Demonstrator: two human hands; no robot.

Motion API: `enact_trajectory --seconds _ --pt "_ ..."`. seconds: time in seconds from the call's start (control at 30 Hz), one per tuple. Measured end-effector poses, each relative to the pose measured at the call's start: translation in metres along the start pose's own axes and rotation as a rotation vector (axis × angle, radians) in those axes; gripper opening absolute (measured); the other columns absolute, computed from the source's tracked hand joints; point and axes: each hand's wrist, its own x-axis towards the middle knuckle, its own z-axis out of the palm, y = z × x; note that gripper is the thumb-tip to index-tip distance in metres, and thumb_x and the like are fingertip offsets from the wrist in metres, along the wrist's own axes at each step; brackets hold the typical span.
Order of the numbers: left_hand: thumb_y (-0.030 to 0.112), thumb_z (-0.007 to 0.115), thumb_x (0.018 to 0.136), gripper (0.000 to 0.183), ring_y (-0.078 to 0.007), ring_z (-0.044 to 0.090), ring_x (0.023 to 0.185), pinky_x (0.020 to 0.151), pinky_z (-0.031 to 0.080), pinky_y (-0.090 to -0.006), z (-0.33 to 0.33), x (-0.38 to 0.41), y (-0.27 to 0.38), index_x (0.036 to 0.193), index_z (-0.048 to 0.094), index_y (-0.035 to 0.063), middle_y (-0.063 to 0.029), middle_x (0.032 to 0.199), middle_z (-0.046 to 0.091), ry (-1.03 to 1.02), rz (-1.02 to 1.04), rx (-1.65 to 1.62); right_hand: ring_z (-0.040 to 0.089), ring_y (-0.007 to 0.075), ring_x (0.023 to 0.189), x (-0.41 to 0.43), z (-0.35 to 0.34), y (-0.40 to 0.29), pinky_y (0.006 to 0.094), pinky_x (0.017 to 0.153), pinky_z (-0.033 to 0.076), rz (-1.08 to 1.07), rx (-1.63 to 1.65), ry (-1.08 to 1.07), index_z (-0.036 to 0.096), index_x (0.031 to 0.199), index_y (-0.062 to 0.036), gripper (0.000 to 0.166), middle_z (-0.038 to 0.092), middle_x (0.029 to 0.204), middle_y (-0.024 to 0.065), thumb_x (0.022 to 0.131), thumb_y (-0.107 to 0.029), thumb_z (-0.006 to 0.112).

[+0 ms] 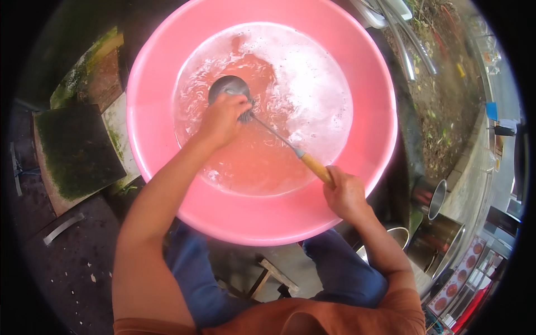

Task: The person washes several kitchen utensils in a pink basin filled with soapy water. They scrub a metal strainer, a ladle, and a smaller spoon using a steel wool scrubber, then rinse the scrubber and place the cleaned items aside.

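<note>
A large pink plastic basin of soapy water stands before me, partly over my knees. Over the water is a metal ladle with a wooden handle. My right hand grips the end of that handle near the basin's right rim. At the ladle's round bowl, my left hand presses what looks like a steel wool scrubber against the metal. The fingers hide part of both scrubber and bowl.
Metal pots stand to the right, beyond my right forearm. Shiny metal handles stick out past the basin's upper right rim. A mossy slab lies to the left. Beneath me is a piece of wood.
</note>
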Motion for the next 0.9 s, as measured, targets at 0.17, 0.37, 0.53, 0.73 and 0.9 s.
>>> enact_trajectory --seconds 0.17,0.37,0.53,0.73,0.9 --pt "0.001 0.066 0.068 0.024 -0.0269 0.052 0.101 0.084 0.047 -0.0385 -0.010 0.007 -0.014 0.092 0.069 0.0054 -0.0049 0.105 0.058 -0.013 -0.039 0.342 0.061 0.0374 0.061 -0.003 -0.006 -0.001 0.0456 0.055 0.048 -0.050 0.002 0.003 0.058 0.098 -0.0069 0.020 0.063 0.070 0.0160 0.078 -0.006 0.061" --pt "-0.001 0.065 0.070 0.022 -0.0297 0.051 0.104 0.088 0.047 -0.0393 0.000 0.008 -0.002 0.092 0.067 0.0022 -0.0079 0.107 0.057 -0.214 -0.070 -0.008 0.061 0.0367 0.060 -0.001 -0.006 0.004 0.0452 0.054 0.048 -0.063 -0.075 0.117 0.058 0.095 -0.0078 0.017 0.061 0.067 0.0150 0.079 -0.007 0.061" --pt "0.003 0.067 0.072 0.028 -0.0311 0.053 0.104 0.088 0.049 -0.0406 0.005 0.010 -0.005 0.099 0.068 0.0050 -0.0068 0.112 0.058 0.061 -0.120 0.015 0.062 0.0367 0.064 0.012 -0.002 -0.008 0.0446 0.057 0.049 -0.036 -0.007 0.019 0.057 0.096 -0.0059 0.019 0.063 0.072 0.0169 0.079 -0.011 0.064" --pt "0.006 0.066 0.073 0.030 -0.0312 0.057 0.103 0.089 0.047 -0.0397 -0.037 -0.008 0.015 0.103 0.067 0.0042 -0.0093 0.113 0.062 -0.108 -0.175 -0.326 0.064 0.0367 0.071 0.076 0.020 -0.001 0.0460 0.063 0.050 0.140 -0.074 -0.151 0.053 0.104 -0.0060 0.026 0.065 0.078 0.0166 0.085 -0.022 0.062" --pt "0.004 0.065 0.072 0.032 -0.0328 0.057 0.100 0.087 0.047 -0.0396 -0.093 -0.055 0.013 0.104 0.067 0.0034 -0.0115 0.110 0.062 -0.043 -0.167 -0.180 0.065 0.0330 0.084 0.105 0.086 -0.032 0.0440 0.075 0.051 0.143 -0.030 -0.437 0.044 0.123 -0.0077 0.037 0.066 0.097 0.0175 0.089 -0.019 0.054"
